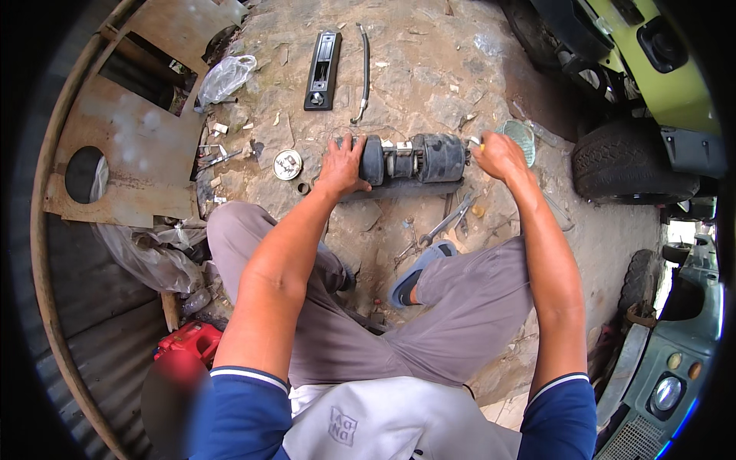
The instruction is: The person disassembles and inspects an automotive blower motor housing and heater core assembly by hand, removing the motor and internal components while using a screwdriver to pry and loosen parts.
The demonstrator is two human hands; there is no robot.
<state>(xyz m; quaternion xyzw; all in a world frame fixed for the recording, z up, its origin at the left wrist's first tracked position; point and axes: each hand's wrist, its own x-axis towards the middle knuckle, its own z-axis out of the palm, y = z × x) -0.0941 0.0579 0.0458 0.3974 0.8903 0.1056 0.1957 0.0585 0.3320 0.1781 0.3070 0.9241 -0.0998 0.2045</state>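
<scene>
A black winch-like unit [443, 159], two thick cylinders joined by a narrower middle, lies sideways on the stony ground in front of me. My left hand [343, 165] grips its left end, fingers over the top and thumb low on the near side. At the right end, my right hand [502, 157] is closed on a small yellow-handled tool [478, 144]; its kind is mostly hidden by the fingers. Below the unit lie a combination wrench [445, 221] and other small tools. A round tin [288, 164] and a small ring [303, 188] are left of my left hand.
Farther off lie a black frame with a metallic inside [323, 70] and a black hose [365, 73]. A greenish bowl [520, 139] stands beyond my right hand. Vehicle tyres [635, 162] line the right; a rusty panel [123, 138] and a red case [188, 343] are left.
</scene>
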